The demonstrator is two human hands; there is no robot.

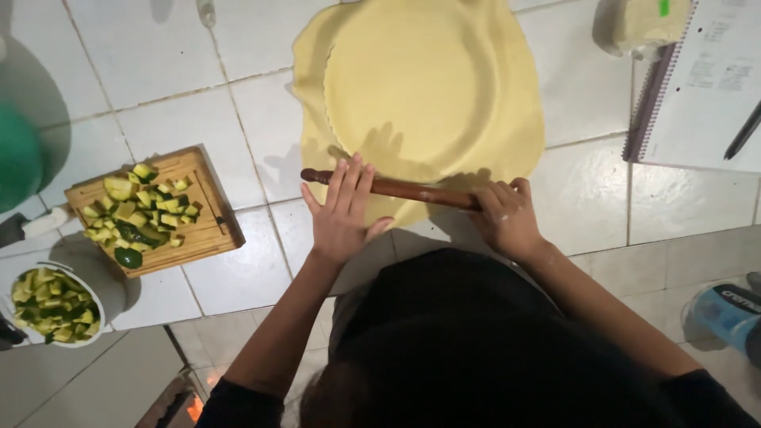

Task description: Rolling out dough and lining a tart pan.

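Item: wooden rolling pin (396, 189), lying crosswise on the near edge of a round sheet of pale dough (420, 87) draped over a fluted pan on the white tiled counter (158, 47). Left hand (342, 212) is pressing flat, fingers spread open atop it; right hand (507, 215) is curling loosely over its other end. Left of these: cutting board (202, 230) and white bowl (103, 293), both bearing chopped zucchini; right: spiral notebook (705, 87).

Single head-worn view, looking straight down, close above the white tiled counter (198, 71), no second view
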